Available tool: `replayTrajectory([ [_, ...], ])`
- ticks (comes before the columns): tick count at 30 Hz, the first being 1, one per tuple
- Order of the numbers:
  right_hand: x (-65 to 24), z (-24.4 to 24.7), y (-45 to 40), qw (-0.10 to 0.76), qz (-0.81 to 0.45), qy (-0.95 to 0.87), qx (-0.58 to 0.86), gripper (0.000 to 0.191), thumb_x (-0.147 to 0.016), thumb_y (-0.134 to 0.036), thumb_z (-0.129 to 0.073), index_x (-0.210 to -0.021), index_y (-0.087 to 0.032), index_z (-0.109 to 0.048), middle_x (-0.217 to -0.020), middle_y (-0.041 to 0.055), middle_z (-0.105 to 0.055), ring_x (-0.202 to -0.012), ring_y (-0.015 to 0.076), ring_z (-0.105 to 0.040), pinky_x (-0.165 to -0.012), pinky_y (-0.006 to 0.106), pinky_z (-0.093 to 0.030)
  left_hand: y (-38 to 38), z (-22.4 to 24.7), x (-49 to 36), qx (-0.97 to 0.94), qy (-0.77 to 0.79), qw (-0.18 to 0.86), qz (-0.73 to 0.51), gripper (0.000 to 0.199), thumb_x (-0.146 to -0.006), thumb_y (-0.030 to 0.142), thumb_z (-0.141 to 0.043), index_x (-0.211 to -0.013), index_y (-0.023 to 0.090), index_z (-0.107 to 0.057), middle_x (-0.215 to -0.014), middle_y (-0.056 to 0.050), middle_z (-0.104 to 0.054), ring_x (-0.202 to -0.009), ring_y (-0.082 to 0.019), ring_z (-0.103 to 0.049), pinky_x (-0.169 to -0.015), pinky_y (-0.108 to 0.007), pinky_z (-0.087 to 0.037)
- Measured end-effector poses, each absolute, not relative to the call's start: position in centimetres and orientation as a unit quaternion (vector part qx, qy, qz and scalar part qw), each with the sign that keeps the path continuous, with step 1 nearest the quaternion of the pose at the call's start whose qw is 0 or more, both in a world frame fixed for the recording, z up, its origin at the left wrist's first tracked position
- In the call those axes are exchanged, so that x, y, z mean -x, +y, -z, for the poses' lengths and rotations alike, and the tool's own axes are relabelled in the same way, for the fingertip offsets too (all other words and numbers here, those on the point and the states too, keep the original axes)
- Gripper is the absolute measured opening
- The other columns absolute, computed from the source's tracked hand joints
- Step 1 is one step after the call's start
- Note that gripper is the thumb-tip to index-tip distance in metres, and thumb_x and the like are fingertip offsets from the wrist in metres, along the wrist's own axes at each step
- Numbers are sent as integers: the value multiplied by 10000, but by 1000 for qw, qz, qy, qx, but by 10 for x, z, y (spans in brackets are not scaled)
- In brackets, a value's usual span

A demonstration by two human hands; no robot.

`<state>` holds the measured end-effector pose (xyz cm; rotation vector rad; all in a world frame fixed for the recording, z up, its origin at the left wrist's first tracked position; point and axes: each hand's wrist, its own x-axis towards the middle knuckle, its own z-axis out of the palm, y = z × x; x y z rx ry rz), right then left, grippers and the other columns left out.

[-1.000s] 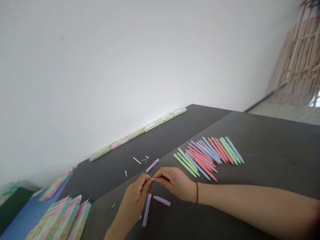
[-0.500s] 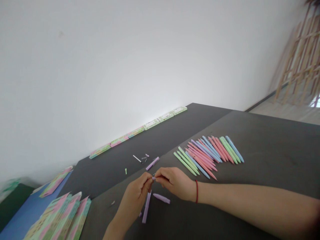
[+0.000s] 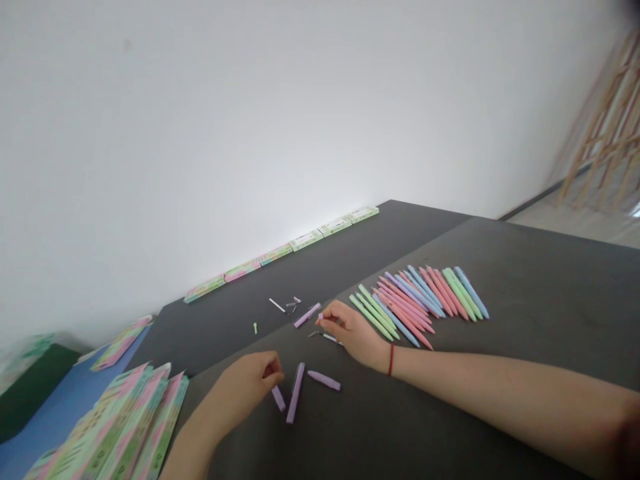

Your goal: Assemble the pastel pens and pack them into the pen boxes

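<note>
My right hand point(image 3: 345, 327) pinches a small purple pen part point(image 3: 321, 317) between thumb and fingertips. Just under that hand lie a thin pen refill point(image 3: 331, 339) and a small dark piece point(image 3: 313, 334). My left hand point(image 3: 253, 377) is loosely curled, thumb and fingers slightly apart, with nothing visible in it. Partly beneath its fingertips is a short purple pen piece point(image 3: 279, 399). To its right rest a purple pen barrel point(image 3: 296, 393) and a tapered purple pen section point(image 3: 324, 380). Another purple barrel point(image 3: 307, 315) lies beyond my right fingertips.
Several pastel pens point(image 3: 415, 300) lie in a row on the dark table point(image 3: 540, 300). Small loose parts point(image 3: 293, 305) and a green piece point(image 3: 255, 328) sit farther back. Flat boxes point(image 3: 305, 239) line the wall; patterned packages point(image 3: 115, 427) are at the left.
My hands have separated. The right has moved up and away with the small purple part; the left has drawn back leftward. The refill and short purple piece now show more clearly.
</note>
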<state>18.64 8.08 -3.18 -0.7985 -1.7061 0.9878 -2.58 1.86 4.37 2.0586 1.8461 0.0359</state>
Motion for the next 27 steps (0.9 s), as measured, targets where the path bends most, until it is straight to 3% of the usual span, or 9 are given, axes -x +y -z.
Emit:
replayTrajectory([
  [10, -184, 38, 87, 460, -487, -659, 342, 174, -858, -281, -507, -752, -146, -531, -595, -60, -391, -548, 77, -349, -518, 206, -283, 13, -21, -1, -742, 666, 69, 44, 68, -709, 266, -527, -714, 220, -577, -765, -34, -638, -679, -199, -571, -563, -257, -280],
  [19, -182, 40, 85, 458, -540, -628, 324, 144, -847, -269, -510, -767, -151, -529, -538, -78, -380, -468, 59, -318, -450, 186, -247, 15, -15, -6, -731, 677, 75, 28, 66, -732, 223, -463, -687, 223, -512, -667, -8, -595, -584, -174, -527, -527, -259, -234],
  [23, -179, 35, 80, 443, -582, -601, 321, 125, -841, -255, -507, -775, -151, -530, -503, -84, -399, -414, 49, -321, -405, 171, -243, 21, -25, -4, -720, 669, 154, -101, 78, -707, 180, -463, -636, 212, -462, -576, 42, -500, -550, -136, -466, -528, -238, -263],
  [27, -178, 27, 75, 433, -619, -575, 316, 102, -826, -233, -493, -779, -153, -533, -514, -73, -448, -380, 40, -339, -366, 159, -247, 29, -26, 4, -610, 624, 400, -280, 118, -755, 311, -518, -709, 216, -466, -518, 85, -456, -408, -81, -351, -406, -187, -236],
])
